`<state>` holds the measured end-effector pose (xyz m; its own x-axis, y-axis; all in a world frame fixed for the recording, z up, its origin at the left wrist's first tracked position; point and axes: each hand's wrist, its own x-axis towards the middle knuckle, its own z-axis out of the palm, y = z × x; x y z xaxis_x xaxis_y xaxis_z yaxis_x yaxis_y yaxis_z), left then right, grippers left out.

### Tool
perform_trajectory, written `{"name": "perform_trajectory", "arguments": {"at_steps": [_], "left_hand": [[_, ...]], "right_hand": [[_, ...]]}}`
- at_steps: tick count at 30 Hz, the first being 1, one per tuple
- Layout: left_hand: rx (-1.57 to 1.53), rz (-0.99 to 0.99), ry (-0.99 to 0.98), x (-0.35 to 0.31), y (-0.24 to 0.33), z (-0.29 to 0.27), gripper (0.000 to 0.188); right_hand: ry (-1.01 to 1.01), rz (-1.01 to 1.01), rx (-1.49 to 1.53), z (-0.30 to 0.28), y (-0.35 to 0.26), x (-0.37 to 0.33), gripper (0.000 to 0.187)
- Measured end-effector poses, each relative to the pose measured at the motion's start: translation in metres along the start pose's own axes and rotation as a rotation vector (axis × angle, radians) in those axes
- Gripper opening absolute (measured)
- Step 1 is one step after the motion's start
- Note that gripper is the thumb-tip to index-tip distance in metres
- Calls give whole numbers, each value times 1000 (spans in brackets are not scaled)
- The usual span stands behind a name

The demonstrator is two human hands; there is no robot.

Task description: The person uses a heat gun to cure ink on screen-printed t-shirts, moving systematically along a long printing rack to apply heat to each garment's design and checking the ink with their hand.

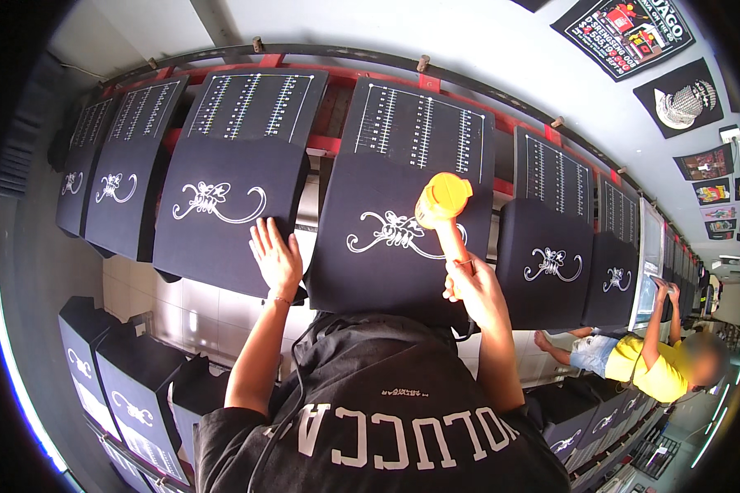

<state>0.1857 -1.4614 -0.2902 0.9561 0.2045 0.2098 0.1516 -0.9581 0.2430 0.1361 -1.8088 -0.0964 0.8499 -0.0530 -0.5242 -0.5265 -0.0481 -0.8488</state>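
My right hand (475, 287) is closed round the handle of an orange tool shaped like a hair dryer (448, 197). Its round head is above a black shirt (362, 271) stretched over the board in front of me, covering part of the white scroll-and-flower print (382, 232). With fingers spread, my left hand (276, 261) is at the right edge of the black shirt on the neighbouring board (222, 238), which carries the same white print (214, 201). Whether its palm presses on the cloth, I cannot tell.
More boards with printed black shirts run left and right along a red rail (337, 74). Behind me stands another row of boards (131, 394). At the right, a person in a yellow top (645, 370) holds a frame's edge (649, 246). Printed posters (678, 99) hang on the wall.
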Motion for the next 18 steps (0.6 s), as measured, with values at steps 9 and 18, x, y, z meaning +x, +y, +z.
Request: {"name": "perform_trajectory", "arguments": {"at_steps": [9, 18], "left_hand": [[-266, 316, -168, 10, 82, 19, 67], [-221, 459, -310, 5, 109, 24, 70]], "right_hand": [[-49, 5, 82, -8, 3, 5, 29], [58, -4, 89, -3, -2, 9, 27]]}}
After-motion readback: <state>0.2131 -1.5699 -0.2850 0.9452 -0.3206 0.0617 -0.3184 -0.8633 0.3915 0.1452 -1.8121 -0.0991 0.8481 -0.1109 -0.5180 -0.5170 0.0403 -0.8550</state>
